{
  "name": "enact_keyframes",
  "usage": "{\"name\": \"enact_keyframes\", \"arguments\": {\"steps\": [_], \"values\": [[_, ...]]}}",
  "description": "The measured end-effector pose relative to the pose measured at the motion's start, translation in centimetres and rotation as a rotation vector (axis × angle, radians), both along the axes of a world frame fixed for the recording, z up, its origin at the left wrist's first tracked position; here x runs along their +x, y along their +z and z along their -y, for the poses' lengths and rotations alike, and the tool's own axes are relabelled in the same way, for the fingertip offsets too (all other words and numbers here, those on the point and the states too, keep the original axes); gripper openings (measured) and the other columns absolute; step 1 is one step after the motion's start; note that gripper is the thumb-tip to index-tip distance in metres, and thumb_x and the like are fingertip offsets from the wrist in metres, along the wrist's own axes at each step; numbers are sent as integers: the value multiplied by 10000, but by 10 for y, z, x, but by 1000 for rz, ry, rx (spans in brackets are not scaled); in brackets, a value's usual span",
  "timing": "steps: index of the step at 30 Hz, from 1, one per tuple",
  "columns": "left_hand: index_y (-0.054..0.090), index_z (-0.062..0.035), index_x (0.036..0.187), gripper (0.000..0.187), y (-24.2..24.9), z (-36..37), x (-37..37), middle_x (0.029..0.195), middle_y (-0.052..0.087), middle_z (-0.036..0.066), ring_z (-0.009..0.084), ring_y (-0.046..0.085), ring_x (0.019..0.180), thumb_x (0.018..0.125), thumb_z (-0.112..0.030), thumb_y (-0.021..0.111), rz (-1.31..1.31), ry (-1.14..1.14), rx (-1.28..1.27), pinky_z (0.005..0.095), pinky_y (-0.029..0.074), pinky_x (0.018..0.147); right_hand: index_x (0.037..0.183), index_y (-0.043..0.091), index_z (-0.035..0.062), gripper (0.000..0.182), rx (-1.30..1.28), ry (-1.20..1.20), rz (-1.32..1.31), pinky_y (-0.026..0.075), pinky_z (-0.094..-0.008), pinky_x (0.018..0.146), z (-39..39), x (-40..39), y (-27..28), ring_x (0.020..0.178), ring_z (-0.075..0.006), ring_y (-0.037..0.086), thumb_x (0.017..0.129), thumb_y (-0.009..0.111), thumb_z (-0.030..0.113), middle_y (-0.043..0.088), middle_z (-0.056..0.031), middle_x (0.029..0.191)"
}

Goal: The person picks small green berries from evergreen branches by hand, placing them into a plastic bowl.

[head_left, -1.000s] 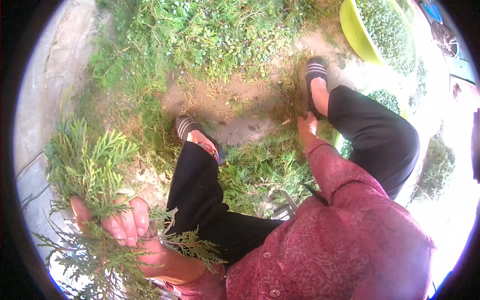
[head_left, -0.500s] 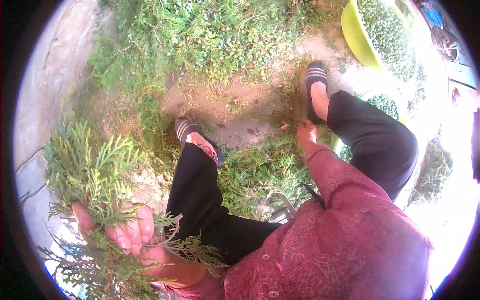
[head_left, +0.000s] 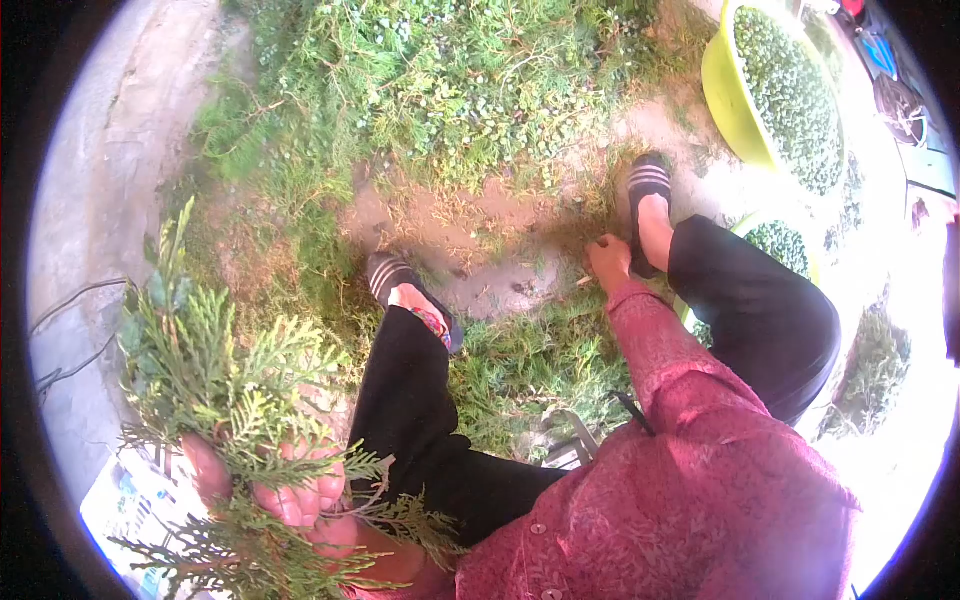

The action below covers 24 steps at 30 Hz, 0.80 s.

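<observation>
My left hand (head_left: 300, 495), at the lower left, is closed around leafy green conifer sprigs (head_left: 235, 375). The sprigs fan out above and below the fist, and a bare twig sticks out to its right. My right hand (head_left: 608, 262) is low beside the shoe on my right foot (head_left: 648, 185), just above the ground. Its fingers look curled together; what they hold, if anything, is too small to make out. A small pale stick-like piece shows by its fingers.
Cut conifer greenery (head_left: 430, 85) with small pale-green berries is heaped ahead of my feet. To the right are a yellow-green tub (head_left: 735, 95) full of berries and a smaller berry-filled container (head_left: 778, 245). Dark cables (head_left: 80, 300) lie at the left on concrete.
The view has shifted, so the whole scene sits slightly lower and further right. My right hand is now beside the shoe with its fingers more visible. My left hand still grips the sprigs.
</observation>
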<state>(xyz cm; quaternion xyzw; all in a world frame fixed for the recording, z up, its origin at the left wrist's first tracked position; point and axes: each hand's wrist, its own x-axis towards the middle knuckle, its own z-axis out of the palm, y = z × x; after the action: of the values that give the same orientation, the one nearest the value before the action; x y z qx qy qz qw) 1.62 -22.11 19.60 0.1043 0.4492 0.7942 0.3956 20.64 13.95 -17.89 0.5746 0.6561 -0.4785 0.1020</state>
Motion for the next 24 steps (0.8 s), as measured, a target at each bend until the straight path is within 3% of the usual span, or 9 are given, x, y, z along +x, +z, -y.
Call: {"name": "enact_keyframes", "arguments": {"steps": [1,3,7,12,14,15,17,18,24], "values": [[535,-33,555,709,0,1,0,502,518,82,199,467,419,900,-494,121,-5,8,-3,352,393,505,838,544,3,127,3,2,-4,450,-301,420,1,6,4,494,-174,560,753,560,96,580,-95,708],[535,-32,563,699,0,3,0,508,519,83,199,468,425,899,-489,127,-15,29,-10,352,395,507,825,541,42,80,-577,-615,-334,448,-301,443,0,12,14,525,-182,550,763,557,91,566,-70,720],[536,-31,578,678,-4,8,1,520,521,84,199,471,436,897,-480,140,-26,70,-33,351,397,511,827,528,61,74,-882,-885,-506,449,-282,455,-6,-9,30,540,-173,538,770,566,89,552,-50,707],[537,-30,596,653,-8,9,-1,535,524,85,198,475,450,895,-468,155,-23,119,-78,350,400,517,948,549,44,214,-486,-369,-501,484,-332,487,-21,-97,18,598,-166,591,753,595,119,577,-95,710],[537,-30,604,643,-10,9,-2,541,525,85,198,477,456,894,-463,161,-21,140,-94,349,401,519,992,578,38,304,-12,145,-292,501,-334,578,-25,-117,-2,684,-214,621,712,627,146,609,-166,794],[537,-30,607,638,-11,9,-3,543,526,86,198,478,459,894,-461,164,-22,151,-102,349,402,520,992,578,38,304,-15,150,-293,501,-334,578,-23,-124,2,684,-214,621,712,627,146,609,-166,794],[537,-29,615,628,-12,10,-4,549,527,86,198,479,464,893,-456,171,-24,172,-120,349,403,522,1034,583,68,390,441,515,-111,491,-353,672,-19,-138,14,760,-283,618,666,648,182,608,-216,868],[538,-29,618,622,-13,10,-4,552,527,86,197,480,467,893,-453,174,-25,181,-130,348,404,523,965,600,79,356,508,526,-157,467,-398,714,-16,-140,11,804,-348,590,637,657,205,610,-209,846],[538,-28,641,592,-13,11,-2,570,531,88,197,485,484,890,-439,192,-28,225,-165,347,408,530,905,552,56,279,505,611,-131,481,-409,670,-20,-137,0,736,-330,593,664,640,167,607,-171,791]]}}
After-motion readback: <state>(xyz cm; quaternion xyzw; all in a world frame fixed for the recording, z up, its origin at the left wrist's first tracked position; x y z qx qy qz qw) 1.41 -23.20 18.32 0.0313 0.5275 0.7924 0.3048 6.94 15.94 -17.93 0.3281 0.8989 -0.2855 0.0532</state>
